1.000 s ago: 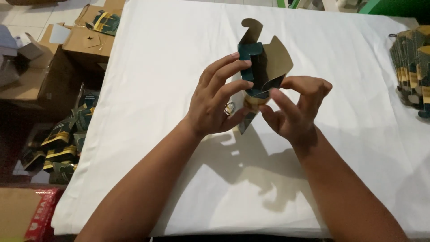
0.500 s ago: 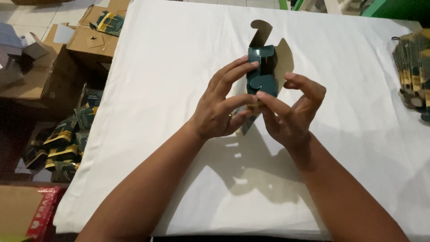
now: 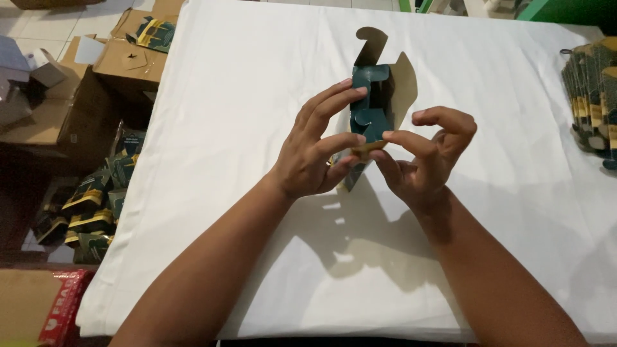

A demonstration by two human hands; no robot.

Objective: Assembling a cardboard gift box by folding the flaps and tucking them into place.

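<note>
Carton: a small dark green folding cardboard carton (image 3: 371,106) with plain brown insides, held upright above the bench between both hands, near the middle of the view.
Left hand: the left hand (image 3: 317,153) wraps the carton's left side, fingers spread up its face and thumb tucked under; its grip is closed on the carton.
Right hand: the right hand (image 3: 421,157) pinches at the carton's lower end with forefinger and thumb, a narrow grip on a small flap there; the other fingers curl clear.
Done so far: the body is opened into a tube and stands square.
Left to do: the curved top flap (image 3: 371,44) sticks straight up and a brown side panel (image 3: 405,87) hangs open, so the top end is unclosed; the lower end looks only part tucked, though the fingers hide most of it.
Bench: a white cloth-covered bench (image 3: 244,103).
Right edge: a stack of flat green and gold cartons (image 3: 594,96) on the bench.
Floor, left: brown cardboard boxes (image 3: 128,58) and a heap of green and gold cartons (image 3: 90,205).
</note>
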